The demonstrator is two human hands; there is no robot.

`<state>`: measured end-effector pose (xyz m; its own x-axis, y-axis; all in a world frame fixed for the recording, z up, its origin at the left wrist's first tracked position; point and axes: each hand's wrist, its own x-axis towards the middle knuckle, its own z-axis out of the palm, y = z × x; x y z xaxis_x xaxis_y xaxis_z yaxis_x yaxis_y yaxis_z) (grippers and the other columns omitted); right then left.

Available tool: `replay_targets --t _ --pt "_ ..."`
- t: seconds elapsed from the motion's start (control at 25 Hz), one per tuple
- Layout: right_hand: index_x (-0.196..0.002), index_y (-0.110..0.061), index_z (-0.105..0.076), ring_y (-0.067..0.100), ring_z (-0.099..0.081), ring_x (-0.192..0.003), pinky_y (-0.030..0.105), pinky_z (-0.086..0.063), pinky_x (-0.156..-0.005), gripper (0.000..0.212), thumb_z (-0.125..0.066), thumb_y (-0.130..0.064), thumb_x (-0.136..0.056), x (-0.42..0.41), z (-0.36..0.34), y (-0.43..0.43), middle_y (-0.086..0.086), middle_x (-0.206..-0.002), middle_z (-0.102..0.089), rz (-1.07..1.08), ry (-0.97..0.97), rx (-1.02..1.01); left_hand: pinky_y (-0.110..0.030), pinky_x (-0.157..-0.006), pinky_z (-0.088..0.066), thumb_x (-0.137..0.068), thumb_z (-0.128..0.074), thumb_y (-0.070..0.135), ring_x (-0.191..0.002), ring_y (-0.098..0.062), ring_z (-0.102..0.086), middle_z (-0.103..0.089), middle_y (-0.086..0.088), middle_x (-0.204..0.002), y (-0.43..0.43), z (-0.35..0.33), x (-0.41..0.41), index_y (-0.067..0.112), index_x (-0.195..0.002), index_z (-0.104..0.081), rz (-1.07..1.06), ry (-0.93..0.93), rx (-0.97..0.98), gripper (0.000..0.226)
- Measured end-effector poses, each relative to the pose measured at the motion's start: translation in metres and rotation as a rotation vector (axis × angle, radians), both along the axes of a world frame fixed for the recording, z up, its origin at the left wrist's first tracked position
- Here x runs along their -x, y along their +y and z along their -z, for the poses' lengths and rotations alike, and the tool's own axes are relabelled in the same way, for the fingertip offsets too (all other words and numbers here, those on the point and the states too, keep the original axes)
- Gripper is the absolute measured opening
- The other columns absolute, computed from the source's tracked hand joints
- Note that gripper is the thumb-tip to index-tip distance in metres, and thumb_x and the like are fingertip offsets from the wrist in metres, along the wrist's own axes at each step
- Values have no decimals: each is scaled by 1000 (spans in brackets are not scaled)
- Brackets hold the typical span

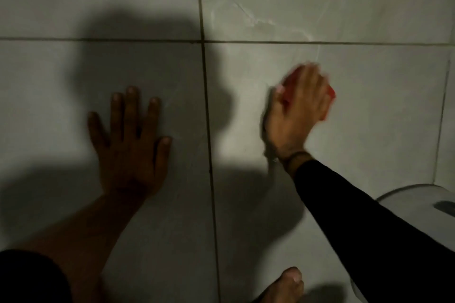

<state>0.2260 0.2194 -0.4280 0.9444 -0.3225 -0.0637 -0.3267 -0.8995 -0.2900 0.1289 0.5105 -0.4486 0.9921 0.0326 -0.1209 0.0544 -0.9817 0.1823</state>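
Head view shows your right hand [295, 115] laid over a red scrub pad [331, 93] on the tiled floor [369, 130]. The fingers lie nearly straight across the pad and press it down rather than clutch it (motion blur hides the fingertips). The pad sits on the tile right of the vertical grout line [208, 118] and just below the horizontal grout line [344, 43]. Your left hand [130, 152] lies flat and spread on the neighbouring tile as a brace, holding nothing.

Procedure:
1. Load the pad through the palm, not the fingertips, so that it sits flat to the tile.
2. Work in short overlapping strokes, and run the pad's edge along each grout line.
3. Bear weight on the left hand to steady the stroke.

Clearances: open tile lies above and to the right of the pad. A white fixture [418, 199] stands near the right forearm at lower right, so shorten return strokes there. A bare foot [285, 283] rests at the bottom edge, well apart from the pad. Shadow covers the left tile, so judge residue there by touch.
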Motion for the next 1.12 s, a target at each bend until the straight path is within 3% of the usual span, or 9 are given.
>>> replay_targets --t 0.16,0.36,0.48,0.56,0.68,0.84,0.92,1.04,1.12 --pt "-168 -15 -33 34 -15 -169 61 -13 -135 71 -39 -50 -106 81 -7 16 10 -179 -25 -489 165 -43 -69 -131 -3 -105 -34 53 -171 -38 -9 -9 -13 -185 6 4 1 32 -175 -3 7 -17 23 79" --pt "-167 -7 -34 39 -19 -167 64 -13 -134 76 -42 -47 -103 35 -6 12 15 -177 -28 -140 102 -10 -67 -132 0 -107 -29 56 -172 -28 5 -6 -11 -186 6 6 -2 30 -177 -12 21 -18 -11 76" --pt "-167 -16 -33 38 -25 -165 62 -22 -132 77 -53 -49 -100 91 -16 49 10 -177 -30 -565 161 32 -69 -131 -2 -107 -28 54 -172 -35 -8 -10 -12 -185 5 5 1 30 -176 -10 16 -20 11 75" --pt "-167 -21 -30 36 -25 -166 59 -20 -133 78 -55 -51 -100 104 -24 51 7 -177 -29 -698 173 -7 -69 -131 -3 -105 -33 51 -171 -36 -11 -11 -13 -185 3 4 -1 31 -175 -6 12 -7 13 77" --pt "-165 -19 -39 38 -27 -163 49 -4 -136 74 -60 -45 -99 12 -3 72 10 -173 -38 -816 42 -47 -66 -132 0 -104 -36 50 -172 -28 2 -9 -11 -185 4 5 0 30 -176 -12 6 -6 23 79" --pt "-160 -11 -48 37 -35 -160 57 -19 -134 65 -58 -36 -101 -59 7 8 14 -169 -44 -564 -62 -24 -67 -132 1 -105 -33 50 -172 -25 5 -7 -9 -186 7 8 -1 31 -176 -11 12 -12 49 77" --pt "-157 -3 -50 40 -39 -158 61 -24 -130 62 -51 -35 -104 -19 -7 -49 18 -166 -47 -279 -70 -7 -68 -131 0 -106 -30 51 -172 -26 5 -6 -9 -186 7 8 0 31 -176 -10 2 -4 42 76" --pt "-166 -5 -35 39 -23 -166 62 -18 -133 71 -43 -39 -103 4 -21 -65 15 -175 -33 234 38 -53 -70 -131 -1 -107 -26 53 -172 -30 1 -5 -9 -186 5 7 1 29 -176 -13 8 -6 47 75" --pt "-166 -6 -35 40 -24 -165 62 -19 -133 75 -45 -39 -99 -34 -13 -20 16 -176 -33 215 24 49 -69 -131 0 -107 -27 52 -173 -31 -1 -5 -9 -186 4 8 2 29 -177 -13 16 -23 36 75"
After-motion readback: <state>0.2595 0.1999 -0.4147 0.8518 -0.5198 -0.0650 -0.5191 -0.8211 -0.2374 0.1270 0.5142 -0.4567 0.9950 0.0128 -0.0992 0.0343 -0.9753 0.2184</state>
